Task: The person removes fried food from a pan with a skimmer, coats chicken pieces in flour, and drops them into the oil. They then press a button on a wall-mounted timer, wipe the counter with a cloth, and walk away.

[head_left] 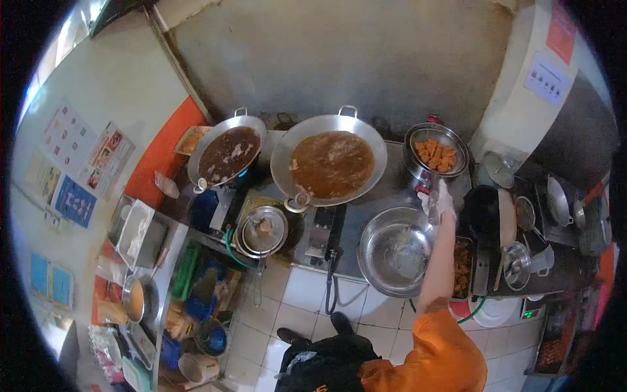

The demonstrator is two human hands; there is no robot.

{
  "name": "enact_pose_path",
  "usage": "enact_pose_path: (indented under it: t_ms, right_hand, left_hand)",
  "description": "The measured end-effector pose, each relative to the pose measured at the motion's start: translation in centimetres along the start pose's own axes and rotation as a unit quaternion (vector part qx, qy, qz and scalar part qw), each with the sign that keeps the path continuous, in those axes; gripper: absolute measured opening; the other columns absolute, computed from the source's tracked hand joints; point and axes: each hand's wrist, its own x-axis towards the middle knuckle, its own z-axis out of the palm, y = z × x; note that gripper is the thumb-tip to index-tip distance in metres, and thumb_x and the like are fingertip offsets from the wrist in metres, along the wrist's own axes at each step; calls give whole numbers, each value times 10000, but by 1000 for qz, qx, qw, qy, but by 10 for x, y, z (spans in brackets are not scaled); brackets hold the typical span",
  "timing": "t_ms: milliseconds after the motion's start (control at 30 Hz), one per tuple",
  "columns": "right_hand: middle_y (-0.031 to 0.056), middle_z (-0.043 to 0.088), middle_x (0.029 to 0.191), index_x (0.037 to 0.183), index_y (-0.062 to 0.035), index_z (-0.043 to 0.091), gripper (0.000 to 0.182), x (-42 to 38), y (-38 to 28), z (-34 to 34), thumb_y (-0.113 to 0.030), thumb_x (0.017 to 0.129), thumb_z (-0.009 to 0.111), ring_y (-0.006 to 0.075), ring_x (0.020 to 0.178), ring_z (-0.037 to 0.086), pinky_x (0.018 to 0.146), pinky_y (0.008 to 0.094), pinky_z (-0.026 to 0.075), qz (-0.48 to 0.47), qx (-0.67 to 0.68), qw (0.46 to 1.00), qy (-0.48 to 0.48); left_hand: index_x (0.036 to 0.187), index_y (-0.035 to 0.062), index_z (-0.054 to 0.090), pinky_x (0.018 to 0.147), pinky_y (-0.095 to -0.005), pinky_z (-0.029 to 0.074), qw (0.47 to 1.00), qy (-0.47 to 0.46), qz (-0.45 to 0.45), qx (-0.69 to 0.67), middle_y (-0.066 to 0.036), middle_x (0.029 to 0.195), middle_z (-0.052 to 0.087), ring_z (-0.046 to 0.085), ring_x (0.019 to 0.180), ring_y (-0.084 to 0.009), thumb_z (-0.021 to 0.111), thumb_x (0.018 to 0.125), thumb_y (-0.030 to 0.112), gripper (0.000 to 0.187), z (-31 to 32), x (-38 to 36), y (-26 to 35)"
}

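Note:
My right hand, in a pale glove, is closed round the handle of a strainer that holds fried orange-brown pieces. The strainer rests over a steel pot at the back right. Just below and left of the hand is a wide steel bowl, with some pale residue inside. A tray of brown fried pieces lies to the right of my forearm. My left hand does not show.
Two large woks of dark oil, the left wok and the middle wok, stand on the counter. A small strainer sits in front of them. Pans and a jug are at the right; shelves with containers are at the left.

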Motion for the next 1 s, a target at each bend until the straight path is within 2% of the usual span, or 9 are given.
enact_pose_path:
  t_ms: [67,133,233,367,467,533,567,767,1000]
  right_hand:
    - [228,660,943,1150,27,534,624,-41,-9,15,-548,949,398,313,653,629,558,461,532,44,70,996,17]
    - [206,588,1154,1266,11,451,645,-99,-6,38,-550,952,404,330,840,630,628,404,561,-79,36,991,106]
    - [122,465,1368,1390,-6,355,607,-109,33,14,-457,984,369,293,1116,553,818,363,545,-61,237,958,149]
    - [97,614,1108,1158,-30,576,329,-96,163,-39,-229,957,410,208,959,577,802,278,503,-57,205,977,28]
    - [24,575,689,730,-58,638,137,-121,257,-13,-45,832,547,141,639,530,576,250,428,94,47,993,-56]
    - [-3,505,669,783,-70,587,71,-161,309,33,-7,806,612,119,589,493,520,256,409,102,-95,985,-99]
    - [-6,504,676,821,-65,584,77,-168,334,48,-6,803,630,114,583,491,513,255,407,223,4,970,-97]
    - [17,577,748,941,-64,606,142,-219,380,149,-16,814,649,100,613,538,505,232,418,254,-124,932,-227]
    - [-3,581,746,998,-50,603,184,-263,347,319,12,827,626,60,505,466,417,196,342,70,-153,955,-243]
  left_hand:
    - [1455,171,309,1140,-513,186,1000,17,-1,-10,-79,1523,294,219,1411,-307,454,948,421,584,-13,-6,-5]
    - [1456,171,309,1141,-513,185,999,35,-2,-22,-78,1523,293,217,1412,-307,454,948,422,585,-28,-11,-12]
    - [1456,172,309,1141,-513,183,997,68,-4,-44,-78,1524,292,215,1413,-306,454,947,423,586,-54,-24,-23]
    - [1457,174,308,1142,-514,181,990,117,-14,-78,-77,1525,291,212,1415,-305,455,947,425,587,-89,-50,-46]
    - [1458,175,308,1142,-514,180,982,159,-20,-102,-76,1525,290,210,1416,-305,455,947,427,588,-116,-72,-60]
    - [1458,175,307,1142,-514,179,976,183,-22,-117,-75,1526,290,209,1417,-304,455,946,428,589,-136,-85,-71]
    - [1458,176,307,1143,-514,178,972,194,-24,-127,-75,1526,289,208,1417,-304,455,946,428,589,-146,-89,-75]
    - [1459,177,306,1143,-515,175,949,251,-34,-186,-73,1527,288,203,1419,-303,455,946,431,591,-201,-88,-80]
    - [1460,180,305,1144,-516,172,928,281,-46,-242,-71,1529,285,198,1422,-301,455,945,434,594,-267,-59,-53]
